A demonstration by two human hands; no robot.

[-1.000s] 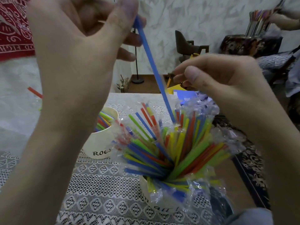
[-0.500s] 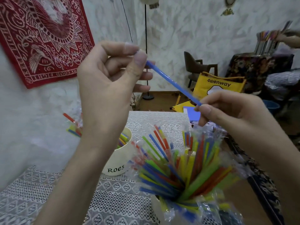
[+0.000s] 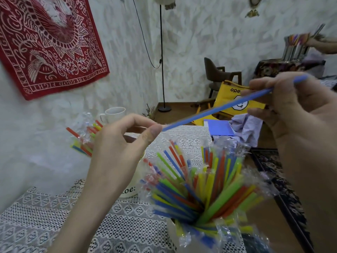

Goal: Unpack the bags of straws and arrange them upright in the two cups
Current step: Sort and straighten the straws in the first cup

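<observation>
Crinkled clear plastic wrappers still sheath the straws fanned out in the near cup (image 3: 182, 232), whose base is cut off by the frame edge. Risk, judged: the splayed bundle (image 3: 197, 187) looks top-heavy; a knock from either forearm could tip it off the lace-covered surface (image 3: 54, 216). Above it, the blue straw (image 3: 215, 109) is held level, left hand (image 3: 124, 143) pinching one end between thumb and forefinger, right hand (image 3: 291, 114) clenched round the other end. A hard pull could bend or kink it. Whether any wrapper remains on it: cannot tell, motion blur. Second cup (image 3: 135, 189) mostly hidden behind the left wrist; print partly legible. Further back, wrapped straws (image 3: 82, 141) and a white mug (image 3: 114, 114); what holds those straws is hidden.
</observation>
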